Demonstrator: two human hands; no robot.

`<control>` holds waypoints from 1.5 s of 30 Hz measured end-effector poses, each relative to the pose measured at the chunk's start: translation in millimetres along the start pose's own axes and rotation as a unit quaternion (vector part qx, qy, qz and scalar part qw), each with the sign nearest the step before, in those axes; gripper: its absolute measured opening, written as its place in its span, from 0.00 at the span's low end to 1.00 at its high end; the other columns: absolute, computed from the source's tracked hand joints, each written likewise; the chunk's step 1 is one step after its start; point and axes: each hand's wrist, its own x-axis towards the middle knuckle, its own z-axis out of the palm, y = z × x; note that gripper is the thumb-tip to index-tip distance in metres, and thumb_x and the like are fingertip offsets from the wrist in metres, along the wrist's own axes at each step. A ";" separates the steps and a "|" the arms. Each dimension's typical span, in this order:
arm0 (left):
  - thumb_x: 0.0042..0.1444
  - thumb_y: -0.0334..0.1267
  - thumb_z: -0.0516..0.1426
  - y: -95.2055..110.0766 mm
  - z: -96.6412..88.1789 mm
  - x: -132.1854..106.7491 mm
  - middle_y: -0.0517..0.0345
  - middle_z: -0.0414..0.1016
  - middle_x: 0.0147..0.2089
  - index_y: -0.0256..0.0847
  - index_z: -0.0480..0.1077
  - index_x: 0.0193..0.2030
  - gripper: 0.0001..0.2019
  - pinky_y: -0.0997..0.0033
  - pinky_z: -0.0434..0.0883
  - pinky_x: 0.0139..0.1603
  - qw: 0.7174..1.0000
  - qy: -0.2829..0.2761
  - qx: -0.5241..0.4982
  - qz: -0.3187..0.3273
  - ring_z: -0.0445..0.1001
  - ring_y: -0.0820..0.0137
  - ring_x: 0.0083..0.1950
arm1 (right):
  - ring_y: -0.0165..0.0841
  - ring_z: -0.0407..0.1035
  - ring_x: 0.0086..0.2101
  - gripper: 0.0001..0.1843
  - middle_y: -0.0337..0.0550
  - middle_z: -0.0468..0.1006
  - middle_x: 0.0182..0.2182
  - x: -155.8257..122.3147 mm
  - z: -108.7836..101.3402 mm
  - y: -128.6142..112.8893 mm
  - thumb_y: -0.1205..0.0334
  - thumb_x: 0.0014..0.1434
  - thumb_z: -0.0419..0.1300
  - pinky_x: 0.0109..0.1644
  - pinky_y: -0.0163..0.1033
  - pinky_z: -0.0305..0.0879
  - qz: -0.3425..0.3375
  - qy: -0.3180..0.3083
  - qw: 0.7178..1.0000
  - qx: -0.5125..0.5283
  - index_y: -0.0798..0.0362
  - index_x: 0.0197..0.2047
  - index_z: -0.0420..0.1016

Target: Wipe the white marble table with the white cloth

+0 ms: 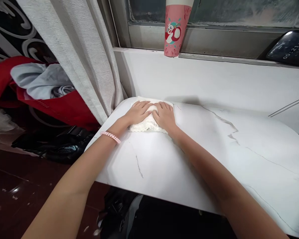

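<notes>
- Left grip [138,113] and right grip [166,117]: open, flat atop a folded white cloth [149,125] on the white marbled worktop [161,162].
- Beyond them: pink patterned tapered cup [173,36].
- Left of them: pale fabric curtain [92,59].

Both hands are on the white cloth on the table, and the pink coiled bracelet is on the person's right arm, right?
Not quite: the head view shows the pink coiled bracelet on the left arm. The left hand and right hand are indeed both on the white cloth on the table.
</notes>
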 end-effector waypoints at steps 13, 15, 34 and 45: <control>0.68 0.57 0.36 49.3 -29.2 -136.8 0.50 0.52 0.73 0.44 0.48 0.71 0.31 0.51 0.41 0.74 0.997 -0.037 -0.001 0.069 0.47 0.62 0.74 | 0.52 0.49 0.64 0.28 0.62 0.59 0.65 -124.8 -36.0 -80.8 0.56 0.68 0.46 0.66 0.59 0.44 -0.042 -0.037 0.998 -0.028 0.61 0.66 0.59; 0.69 0.57 0.37 50.6 -33.4 -154.9 0.51 0.51 0.74 0.45 0.48 0.72 0.30 0.50 0.41 0.74 0.997 -0.038 -0.003 0.061 0.47 0.61 0.74 | 0.53 0.48 0.65 0.29 0.63 0.58 0.65 -133.5 -38.1 -92.5 0.56 0.68 0.45 0.66 0.60 0.44 -0.053 -0.046 0.997 -0.015 0.62 0.67 0.59; 0.65 0.61 0.40 -13.7 -48.1 -145.0 0.52 0.60 0.69 0.47 0.56 0.68 0.32 0.50 0.49 0.71 0.998 -0.042 -0.026 -0.040 0.55 0.56 0.70 | 0.53 0.52 0.63 0.28 0.64 0.61 0.63 -70.4 -0.9 -123.1 0.56 0.67 0.48 0.66 0.60 0.42 -0.069 -0.058 0.995 0.053 0.64 0.65 0.61; 0.65 0.53 0.42 -67.6 -28.1 -44.2 0.52 0.62 0.68 0.45 0.59 0.66 0.27 0.52 0.51 0.70 0.999 -0.015 -0.029 -0.029 0.58 0.58 0.69 | 0.48 0.57 0.59 0.23 0.56 0.69 0.56 12.9 32.6 -75.0 0.58 0.67 0.48 0.65 0.54 0.45 -0.010 -0.012 0.999 0.040 0.57 0.61 0.67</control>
